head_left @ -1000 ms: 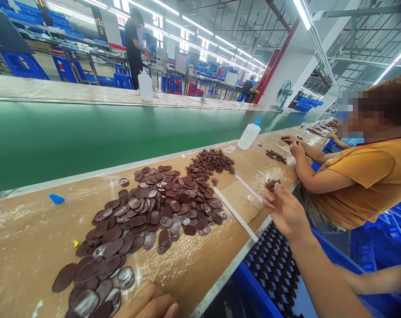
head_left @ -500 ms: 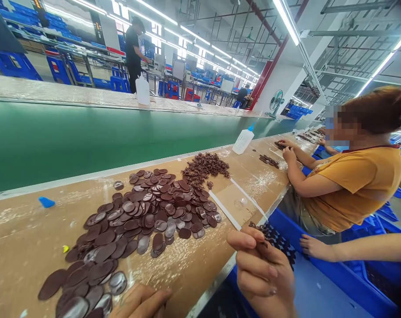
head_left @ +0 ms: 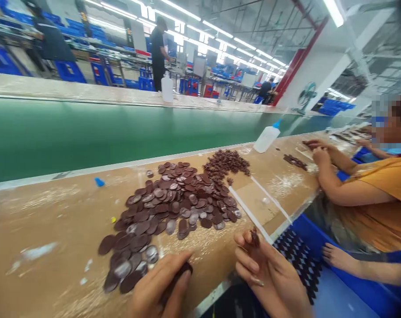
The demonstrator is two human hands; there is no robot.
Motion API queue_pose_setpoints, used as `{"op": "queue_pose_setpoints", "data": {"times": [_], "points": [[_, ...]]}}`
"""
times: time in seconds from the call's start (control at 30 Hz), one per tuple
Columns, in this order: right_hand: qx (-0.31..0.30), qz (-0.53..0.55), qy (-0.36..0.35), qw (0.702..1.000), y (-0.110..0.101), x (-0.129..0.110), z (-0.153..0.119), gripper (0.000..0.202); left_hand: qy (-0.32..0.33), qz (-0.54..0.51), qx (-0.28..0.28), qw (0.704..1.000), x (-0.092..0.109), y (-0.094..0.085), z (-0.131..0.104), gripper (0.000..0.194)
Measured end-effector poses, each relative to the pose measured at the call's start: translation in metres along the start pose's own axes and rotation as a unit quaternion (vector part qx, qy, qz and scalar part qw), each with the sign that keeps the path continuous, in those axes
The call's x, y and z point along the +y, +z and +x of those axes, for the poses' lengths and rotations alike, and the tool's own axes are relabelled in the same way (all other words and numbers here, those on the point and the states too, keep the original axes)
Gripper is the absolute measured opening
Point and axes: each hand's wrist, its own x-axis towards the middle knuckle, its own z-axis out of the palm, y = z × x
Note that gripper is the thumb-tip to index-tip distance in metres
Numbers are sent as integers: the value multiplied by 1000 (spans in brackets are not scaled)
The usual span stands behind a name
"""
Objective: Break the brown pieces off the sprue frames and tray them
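My left hand [head_left: 162,282] pinches a dark brown oval disc [head_left: 186,268], mostly hidden by the fingers, low over the table's front edge. Just beyond it lies a broad heap of similar flat oval discs [head_left: 169,203], some of them shiny. My right hand [head_left: 269,274] is closed on a small dark brown piece [head_left: 254,237], held upright between thumb and fingertips; its exact shape is hard to make out. Behind the disc heap sits a pile of small knobbly brown pieces [head_left: 225,165].
A white squeeze bottle with a blue cap [head_left: 267,138] leans at the back edge. Beyond runs a green belt [head_left: 88,132]. To the right, a blue bin [head_left: 339,282] holds rows of dark pieces [head_left: 299,256]; a co-worker's hand [head_left: 341,258] rests by it. Another co-worker [head_left: 369,190] sits further along.
The view has swung left, shifting the scene rightward. My left hand has risen from the disc heap's near edge with an oval disc in it. My right hand still grips its small piece.
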Motion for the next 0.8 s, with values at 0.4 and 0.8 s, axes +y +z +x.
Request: {"op": "queue_pose_setpoints", "data": {"times": [0.4, 0.8], "points": [[0, -118, 82, 990, 6, 45, 1, 29, -393, -414, -38, 820, 22, -1, 17, 33], [-15, -107, 64, 992, 11, 49, 3, 27, -318, -395, -110, 854, 17, -4, 15, 9]]}}
